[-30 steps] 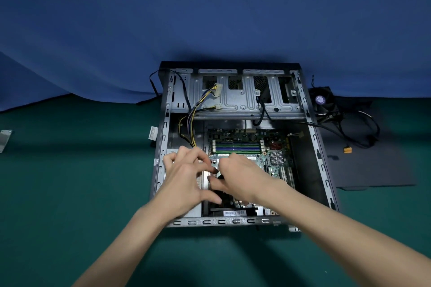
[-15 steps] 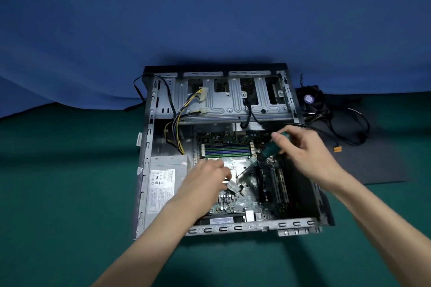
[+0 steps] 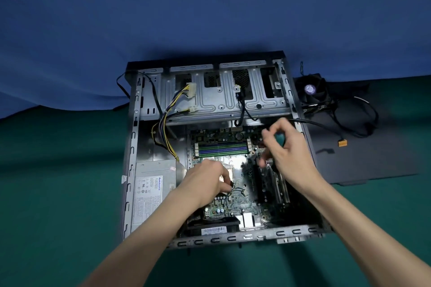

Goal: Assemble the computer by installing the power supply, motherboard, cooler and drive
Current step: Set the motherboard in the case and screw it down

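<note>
Green cloth (image 3: 58, 193) under a blue backdrop (image 3: 210, 6) carries the open case (image 3: 130, 170). The right hand (image 3: 289, 153) grips a green-handled screwdriver (image 3: 279, 138), fingers curled round the handle. The motherboard (image 3: 233, 207) lies directly beneath that grip and spreads towards the left hand (image 3: 205, 181), which rests over the board's middle. Its fingers curl down beside thin wires (image 3: 238, 190); whether they pinch anything cannot be told. The power supply (image 3: 154, 193) sits just left of the left hand. The cooler (image 3: 313, 93) lies outside the case, beyond and right of the right hand. The screwdriver's shaft and tip are blurred and hidden behind the fingers.
</note>
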The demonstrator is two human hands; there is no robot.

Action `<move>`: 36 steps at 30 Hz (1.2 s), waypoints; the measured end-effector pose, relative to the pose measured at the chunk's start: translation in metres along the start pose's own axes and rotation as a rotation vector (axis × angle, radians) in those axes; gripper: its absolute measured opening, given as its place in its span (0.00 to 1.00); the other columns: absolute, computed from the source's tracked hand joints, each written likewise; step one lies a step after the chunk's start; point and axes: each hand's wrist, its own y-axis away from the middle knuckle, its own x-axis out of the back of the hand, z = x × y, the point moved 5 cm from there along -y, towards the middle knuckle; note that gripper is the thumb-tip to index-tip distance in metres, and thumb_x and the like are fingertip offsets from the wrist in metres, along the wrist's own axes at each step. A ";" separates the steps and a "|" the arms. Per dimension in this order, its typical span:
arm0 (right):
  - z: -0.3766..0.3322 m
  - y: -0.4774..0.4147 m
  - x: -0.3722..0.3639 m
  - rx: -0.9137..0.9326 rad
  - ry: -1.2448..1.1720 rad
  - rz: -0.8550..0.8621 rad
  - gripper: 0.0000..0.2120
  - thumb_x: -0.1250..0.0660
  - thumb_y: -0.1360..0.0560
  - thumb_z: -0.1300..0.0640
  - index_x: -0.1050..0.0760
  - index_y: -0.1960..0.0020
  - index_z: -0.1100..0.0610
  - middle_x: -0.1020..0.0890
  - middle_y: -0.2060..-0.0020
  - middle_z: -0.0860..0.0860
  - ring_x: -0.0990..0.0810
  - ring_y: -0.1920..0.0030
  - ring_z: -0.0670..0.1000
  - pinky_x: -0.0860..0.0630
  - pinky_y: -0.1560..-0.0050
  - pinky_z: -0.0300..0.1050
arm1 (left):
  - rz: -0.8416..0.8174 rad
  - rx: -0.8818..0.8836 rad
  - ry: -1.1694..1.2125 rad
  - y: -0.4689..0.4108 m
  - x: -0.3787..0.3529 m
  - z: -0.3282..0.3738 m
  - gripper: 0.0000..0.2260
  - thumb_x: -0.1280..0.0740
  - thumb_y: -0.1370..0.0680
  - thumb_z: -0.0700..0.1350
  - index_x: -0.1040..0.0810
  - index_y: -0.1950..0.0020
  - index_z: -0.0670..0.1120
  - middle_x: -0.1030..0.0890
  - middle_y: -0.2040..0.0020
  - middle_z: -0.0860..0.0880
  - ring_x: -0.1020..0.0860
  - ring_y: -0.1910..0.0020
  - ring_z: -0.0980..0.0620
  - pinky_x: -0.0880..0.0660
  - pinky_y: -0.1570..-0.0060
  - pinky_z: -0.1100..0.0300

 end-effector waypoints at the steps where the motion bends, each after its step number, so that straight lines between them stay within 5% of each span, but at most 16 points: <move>1: 0.007 -0.004 -0.006 -0.041 0.037 -0.089 0.09 0.38 0.20 0.58 0.33 0.58 0.59 0.27 0.77 0.50 0.29 0.79 0.49 0.35 0.78 0.37 | 0.002 0.010 -0.031 0.002 0.001 -0.002 0.06 0.29 0.26 0.51 0.18 0.51 0.52 0.23 0.52 0.49 0.25 0.52 0.49 0.31 0.55 0.58; 6: 0.044 0.000 -0.051 -0.263 0.455 -0.641 0.04 0.30 0.25 0.58 0.19 0.52 0.58 0.19 0.62 0.46 0.22 0.65 0.40 0.28 0.66 0.30 | -0.157 0.069 -0.116 0.003 -0.004 -0.015 0.05 0.35 0.21 0.45 0.27 0.46 0.47 0.27 0.45 0.47 0.27 0.44 0.47 0.29 0.43 0.52; 10: 0.062 0.014 -0.078 -0.330 0.680 -0.805 0.08 0.30 0.25 0.59 0.20 0.46 0.55 0.19 0.50 0.49 0.21 0.49 0.49 0.24 0.45 0.42 | -0.313 0.072 -0.117 0.001 -0.012 -0.014 0.04 0.33 0.23 0.39 0.22 0.50 0.46 0.25 0.48 0.48 0.26 0.45 0.47 0.27 0.42 0.51; 15: 0.062 0.019 -0.089 -0.207 0.886 -0.814 0.03 0.33 0.24 0.58 0.27 0.53 0.55 0.25 0.57 0.50 0.25 0.54 0.52 0.31 0.57 0.44 | -0.368 0.095 -0.131 0.005 -0.027 -0.010 0.09 0.35 0.29 0.30 0.19 0.53 0.40 0.21 0.52 0.44 0.22 0.52 0.45 0.24 0.48 0.51; 21: 0.067 0.024 -0.088 -0.243 0.881 -0.846 0.12 0.31 0.24 0.49 0.28 0.50 0.56 0.28 0.59 0.48 0.28 0.59 0.49 0.33 0.58 0.43 | -0.406 0.141 -0.129 -0.002 -0.029 -0.014 0.08 0.34 0.29 0.30 0.21 0.54 0.40 0.22 0.51 0.42 0.21 0.53 0.44 0.23 0.48 0.51; 28: 0.076 0.025 -0.087 -0.279 0.867 -0.843 0.10 0.30 0.25 0.53 0.30 0.53 0.56 0.29 0.60 0.48 0.27 0.56 0.50 0.32 0.55 0.44 | -0.453 0.181 -0.135 -0.002 -0.032 -0.012 0.11 0.39 0.32 0.25 0.29 0.67 0.40 0.23 0.67 0.44 0.23 0.71 0.46 0.19 0.54 0.48; 31: 0.075 0.025 -0.086 -0.267 0.897 -0.816 0.11 0.30 0.25 0.51 0.30 0.53 0.55 0.27 0.59 0.49 0.27 0.56 0.51 0.32 0.56 0.43 | -0.469 0.203 -0.146 0.000 -0.031 -0.007 0.06 0.39 0.28 0.26 0.26 0.57 0.35 0.24 0.64 0.41 0.25 0.75 0.46 0.19 0.54 0.49; 34: 0.073 0.021 -0.081 -0.288 0.886 -0.747 0.10 0.32 0.24 0.51 0.28 0.49 0.56 0.24 0.55 0.51 0.24 0.54 0.53 0.28 0.54 0.44 | -0.476 0.268 -0.131 0.002 -0.035 -0.006 0.15 0.41 0.26 0.27 0.27 0.40 0.31 0.21 0.53 0.34 0.21 0.71 0.42 0.21 0.60 0.51; 36: 0.074 0.018 -0.077 -0.318 0.860 -0.721 0.10 0.32 0.24 0.53 0.27 0.47 0.57 0.22 0.52 0.52 0.22 0.51 0.54 0.24 0.49 0.48 | -0.463 0.307 -0.057 0.002 -0.033 -0.008 0.15 0.43 0.25 0.30 0.29 0.39 0.32 0.20 0.61 0.40 0.23 0.73 0.45 0.23 0.64 0.54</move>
